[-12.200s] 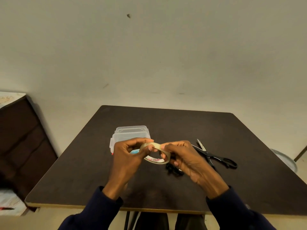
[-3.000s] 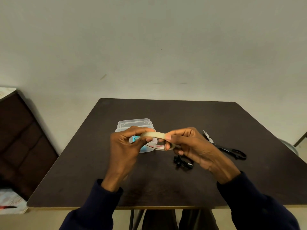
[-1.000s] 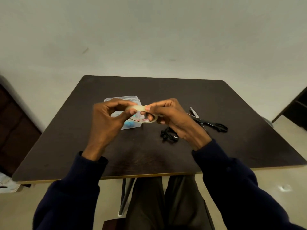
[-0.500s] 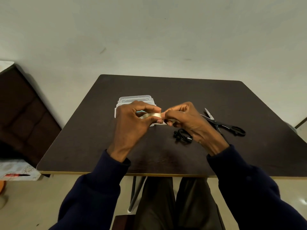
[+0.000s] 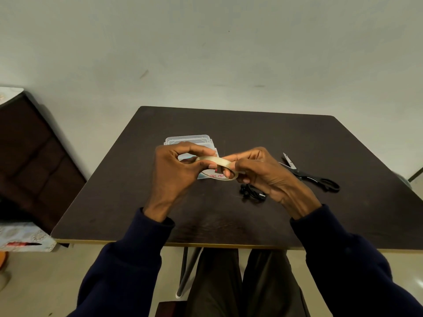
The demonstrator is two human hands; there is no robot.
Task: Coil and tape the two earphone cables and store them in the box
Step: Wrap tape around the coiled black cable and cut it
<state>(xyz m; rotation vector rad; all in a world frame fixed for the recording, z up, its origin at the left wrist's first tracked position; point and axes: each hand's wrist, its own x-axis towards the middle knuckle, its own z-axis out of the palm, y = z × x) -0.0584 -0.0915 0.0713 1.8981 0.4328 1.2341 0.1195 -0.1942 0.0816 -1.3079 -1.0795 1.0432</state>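
Illumination is dim and even, with a greenish-grey cast on the wall (image 5: 229, 53). The dark table (image 5: 343, 213) shows a faint sheen near its front edge. Shadows are soft and weak. Wide-angle distortion bends the table edges and stretches the sleeves (image 5: 357, 271) toward the frame corners. Central focus is adequate; fine detail is soft.

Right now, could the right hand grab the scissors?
Probably not right away. The scissors lie in the open on the table, just beside the right hand, but that hand and the left hand are holding the tape roll.
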